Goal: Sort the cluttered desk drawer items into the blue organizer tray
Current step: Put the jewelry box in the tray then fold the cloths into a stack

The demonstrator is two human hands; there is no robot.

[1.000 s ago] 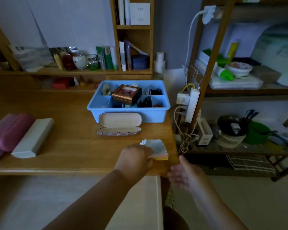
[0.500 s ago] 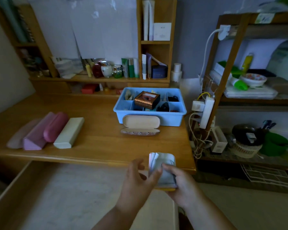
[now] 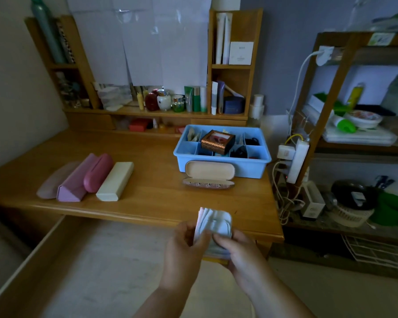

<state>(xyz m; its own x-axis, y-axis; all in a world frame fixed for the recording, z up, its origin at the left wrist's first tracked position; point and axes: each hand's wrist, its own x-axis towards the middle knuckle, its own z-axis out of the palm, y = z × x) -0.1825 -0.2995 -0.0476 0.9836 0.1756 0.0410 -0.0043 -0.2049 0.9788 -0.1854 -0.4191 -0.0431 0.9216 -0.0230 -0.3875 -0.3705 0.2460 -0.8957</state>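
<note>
- Head view: you are holding a small stack of papers (image 3: 214, 222) in both hands, just in front of the near edge of the bench (image 3: 147, 193) and above the open drawer (image 3: 97, 267).
- Your left hand (image 3: 185, 246) is gripping the left side of the stack, with the thumb lying on the front of it.
- Your right hand (image 3: 238, 253) is curling around the stack's right side and bottom, with the thumb pressing on the front.
- The top sheets are fanning out a little at the upper left corner.
- The blue organizer tray (image 3: 251, 167) is sitting at the back right of the bench, well apart from your hands.
- A dark box with a gold edge (image 3: 217, 141) is lying tilted on top of the tray's dividers.
- A few small dark things are sitting in the tray's right compartments; I cannot tell what they are.
- An open beige glasses case (image 3: 209, 174) is leaning against the front wall of the tray.
- Four long cases (image 3: 87, 177) are lying side by side on the left of the bench, pink ones and a cream one.
</note>
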